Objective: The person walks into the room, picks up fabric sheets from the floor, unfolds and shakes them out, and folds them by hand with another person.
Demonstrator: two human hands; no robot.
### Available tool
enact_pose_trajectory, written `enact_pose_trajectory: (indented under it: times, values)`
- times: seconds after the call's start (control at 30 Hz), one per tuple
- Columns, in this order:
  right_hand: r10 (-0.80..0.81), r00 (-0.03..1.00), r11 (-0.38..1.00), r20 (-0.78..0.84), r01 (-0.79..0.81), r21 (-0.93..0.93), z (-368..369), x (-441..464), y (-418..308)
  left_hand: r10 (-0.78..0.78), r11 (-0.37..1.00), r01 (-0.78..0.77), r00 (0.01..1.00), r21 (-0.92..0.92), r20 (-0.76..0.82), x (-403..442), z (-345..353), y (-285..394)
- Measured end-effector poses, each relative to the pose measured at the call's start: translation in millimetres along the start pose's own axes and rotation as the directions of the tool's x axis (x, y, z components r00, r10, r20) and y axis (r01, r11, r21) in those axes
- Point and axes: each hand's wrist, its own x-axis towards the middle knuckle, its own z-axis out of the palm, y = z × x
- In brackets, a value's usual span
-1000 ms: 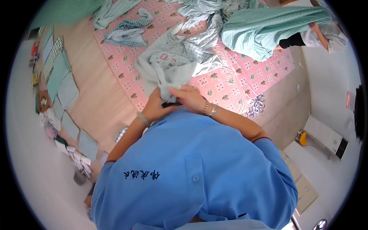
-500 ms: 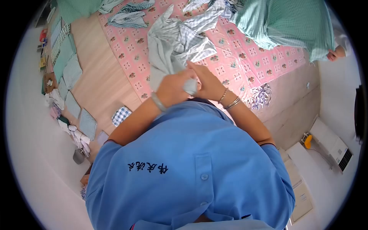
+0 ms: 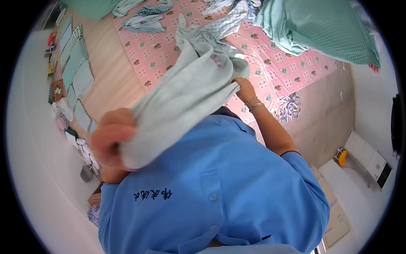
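Note:
A pale grey-green cloth [image 3: 177,101] is stretched slantwise in front of my blue shirt, its far end lying in folds toward the pink sheet. My left hand [image 3: 112,137], blurred by motion, is closed round the near end of this cloth, left of my chest. Farther out and to the right, my right hand [image 3: 245,89] pinches the cloth's right edge. Beyond the far folds lies a grey-and-white checked cloth [image 3: 228,25].
The pink patterned sheet [image 3: 144,63] covers much of the floor. At the right, another person's fingers [image 3: 374,68] grip a large green checked cloth [image 3: 325,29]. Folded cloths [image 3: 80,78] line the left wall. A bundle of ties [image 3: 289,106] lies beside the sheet.
My hands were close together in front of me. Now the left hand has swung left and nearer my body, and the right hand has moved right, spreading the cloth between them.

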Motion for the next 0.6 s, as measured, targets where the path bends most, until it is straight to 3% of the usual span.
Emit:
enact_pose_trajectory:
  times: [0.03, 0.07, 0.13, 0.17, 0.2, 0.23, 0.27, 0.3, 0.33, 0.37, 0.4, 0.43, 0.47, 0.5, 0.53, 0.57, 0.6]
  values:
    - [0.036, 0.997, 0.998, 0.067, -0.033, -0.054, 2.0, -0.1, 2.7, 0.039, 0.996, -0.037, 0.999, 0.085, -0.02, -1.7, -4.7, -0.1]
    - [0.006, 0.996, 0.998, 0.093, -0.001, -0.056, 10.1, 2.4, 4.7, 0.089, 0.959, -0.006, 0.955, 0.282, -0.284, -9.0, -23.2, 9.8]
    - [0.021, 0.934, 0.964, 0.355, 0.075, -0.254, 22.6, -4.2, 23.9, 0.141, 0.93, -0.009, 0.932, 0.368, -0.334, -24.3, -56.4, 4.9]
    - [0.083, 0.855, 0.93, 0.512, 0.118, -0.349, 21.7, -13.5, 33.2, 0.129, 0.717, 0.036, 0.975, 0.696, -0.183, -49.7, -98.0, 3.0]
    - [0.173, 0.758, 0.884, 0.629, 0.163, -0.439, 17.3, -26.4, 43.4, 0.047, 0.406, 0.013, 0.998, 0.914, -0.036, -74.9, -137.1, -4.9]
    - [0.269, 0.754, 0.907, 0.599, 0.009, -0.42, 12.1, -43.4, 58.2, -0.02, 0.595, 0.118, 0.991, 0.795, -0.133, -86.8, -144.9, -13.9]
    - [0.345, 0.732, 0.91, 0.588, -0.107, -0.401, 6.3, -49.0, 65.8, -0.298, 0.283, 0.181, 0.95, 0.942, -0.093, -130.3, -172.6, -43.2]
    - [0.402, 0.695, 0.884, 0.596, -0.124, -0.451, 6.0, -53.7, 69.1, -0.456, 0.262, 0.382, 0.858, 0.886, -0.235, -178.3, -189.9, -68.2]
    - [0.46, 0.657, 0.857, 0.597, -0.153, -0.493, 8.1, -65.5, 84.3, -0.466, 0.288, 0.44, 0.84, 0.851, -0.277, -175.8, -181.8, -69.4]
    - [0.314, 0.677, 0.905, 0.666, -0.002, -0.425, 4.9, -121.9, 104.1, -0.664, 0.167, 0.442, 0.711, 0.881, -0.231, -311.0, -198.3, -110.5]
    - [0.408, 0.544, 0.9, 0.733, -0.103, -0.425, 20.2, -166.7, 133.7, -0.762, 0.123, 0.397, 0.625, 0.91, -0.17, -389.6, -193.6, -122.9]
    - [0.488, 0.422, 0.867, 0.764, -0.135, -0.479, 10.6, -144.6, 96.2, -0.835, 0.108, 0.437, 0.528, 0.893, -0.157, -459.9, -169.8, -124.5]
    - [0.504, 0.372, 0.862, 0.78, -0.154, -0.484, 19.6, -217.4, 96.9, -0.895, 0.083, 0.473, 0.422, 0.877, -0.143, -522.0, -144.8, -124.9]
    - [0.591, 0.286, 0.806, 0.754, -0.174, -0.566, 45.7, -255.8, 93.4, -0.836, 0.235, 0.573, 0.531, 0.785, -0.138, -600.8, -131.5, -143.4]
    - [0.673, 0.19, 0.739, 0.714, -0.186, -0.647, 61.4, -280.2, 93.2, -0.932, -0.195, 0.571, 0.146, 0.798, -0.333, -524.6, -82.2, -95.2]
    - [0.674, 0.19, 0.739, 0.714, -0.186, -0.647, 64.4, -273.0, 98.5, -0.95, -0.222, 0.588, 0.047, 0.778, -0.307, -533.1, -58.7, -92.7]
    - [0.689, 0.112, 0.7, 0.716, -0.358, -0.618, 63.7, -251.2, 113.0, -0.966, -0.142, 0.59, 0.093, 0.795, -0.241, -536.6, -58.8, -107.1]
